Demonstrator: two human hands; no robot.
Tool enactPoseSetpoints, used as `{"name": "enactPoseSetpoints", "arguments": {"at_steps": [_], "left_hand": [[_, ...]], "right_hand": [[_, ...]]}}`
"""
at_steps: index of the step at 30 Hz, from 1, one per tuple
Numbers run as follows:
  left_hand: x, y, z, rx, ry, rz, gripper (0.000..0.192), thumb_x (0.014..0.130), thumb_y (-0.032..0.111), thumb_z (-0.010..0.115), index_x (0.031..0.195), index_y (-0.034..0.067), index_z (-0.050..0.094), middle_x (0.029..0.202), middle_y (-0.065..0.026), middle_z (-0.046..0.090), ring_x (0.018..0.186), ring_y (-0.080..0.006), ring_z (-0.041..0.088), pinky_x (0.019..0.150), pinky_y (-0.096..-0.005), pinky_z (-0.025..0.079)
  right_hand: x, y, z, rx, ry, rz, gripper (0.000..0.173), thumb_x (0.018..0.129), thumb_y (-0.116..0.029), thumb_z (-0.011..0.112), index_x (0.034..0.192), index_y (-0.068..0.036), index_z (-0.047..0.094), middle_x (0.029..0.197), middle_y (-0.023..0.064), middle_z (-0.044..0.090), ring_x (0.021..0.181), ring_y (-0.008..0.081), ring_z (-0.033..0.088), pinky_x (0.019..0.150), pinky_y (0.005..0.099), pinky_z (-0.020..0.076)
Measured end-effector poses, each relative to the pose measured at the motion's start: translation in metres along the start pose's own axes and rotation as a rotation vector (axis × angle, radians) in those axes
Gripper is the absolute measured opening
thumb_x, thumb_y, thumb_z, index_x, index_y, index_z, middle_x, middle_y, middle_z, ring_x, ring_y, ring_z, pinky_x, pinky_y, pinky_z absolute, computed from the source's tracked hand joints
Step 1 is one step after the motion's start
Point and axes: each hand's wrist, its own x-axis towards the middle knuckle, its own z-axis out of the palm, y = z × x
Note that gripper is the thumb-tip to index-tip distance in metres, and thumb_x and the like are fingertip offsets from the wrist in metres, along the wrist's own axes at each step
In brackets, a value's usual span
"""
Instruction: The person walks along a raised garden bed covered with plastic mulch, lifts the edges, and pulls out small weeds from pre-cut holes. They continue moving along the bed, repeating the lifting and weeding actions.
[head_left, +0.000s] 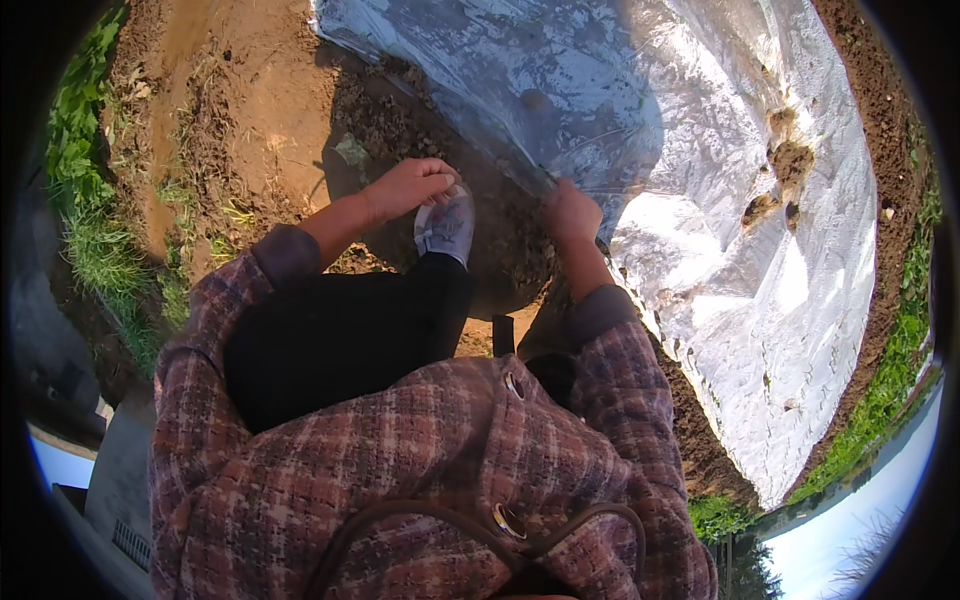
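Note:
A large sheet of shiny plastic film (720, 247) lies over a raised soil bed, with dirt smeared on it and holes showing soil on the right. My right hand (573, 214) is closed on the near edge of the film, which is drawn into a taut fold there. My left hand (412, 186) hovers over the patterned shoe (447, 225) on my foot, its fingers curled; whether something small is between them cannot be told. Loose dark soil (502, 217) lies in shadow between my hands.
A bare dirt strip (270, 112) runs along the left, with grass and leafy plants (97, 225) beyond it. A small pale scrap (351, 151) lies on the soil near my left hand. More soil (885, 165) and green growth border the film's right side.

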Motion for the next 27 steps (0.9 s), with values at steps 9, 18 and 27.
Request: {"name": "enactPoseSetpoints", "arguments": {"at_steps": [9, 18, 27], "left_hand": [[0.000, 0.003, 0.001, 0.007, -0.019, 0.012, 0.028, 0.089, 0.024, 0.046, 0.106, 0.003, 0.055, 0.093, -0.0033, 0.061, 0.081, -0.0089, 0.057, 0.074, -0.0238, 0.044], [0.002, -0.002, 0.000, -0.020, -0.012, 0.009, 0.029, 0.086, 0.027, 0.048, 0.104, 0.006, 0.055, 0.093, -0.0021, 0.061, 0.082, -0.0107, 0.056, 0.073, -0.0260, 0.044], [-0.001, 0.000, 0.000, -0.025, -0.014, 0.011, 0.028, 0.089, 0.024, 0.047, 0.106, 0.004, 0.056, 0.093, -0.0024, 0.061, 0.082, -0.0099, 0.057, 0.074, -0.0246, 0.044]], "right_hand": [[0.019, 0.027, 0.050, 0.824, 0.035, 0.172, 0.029, 0.080, -0.024, 0.052, 0.099, -0.005, 0.062, 0.074, 0.0171, 0.062, 0.066, 0.0303, 0.060, 0.063, 0.0402, 0.0467], [-0.003, 0.008, 0.020, 0.366, 0.170, -0.066, 0.024, 0.083, -0.027, 0.051, 0.095, -0.010, 0.064, 0.081, 0.0190, 0.062, 0.077, 0.0368, 0.060, 0.067, 0.0428, 0.0460], [0.018, -0.024, -0.001, 0.273, 0.106, -0.023, 0.027, 0.082, -0.029, 0.047, 0.091, -0.010, 0.064, 0.088, 0.0168, 0.063, 0.083, 0.0383, 0.059, 0.073, 0.0468, 0.0467]]}}
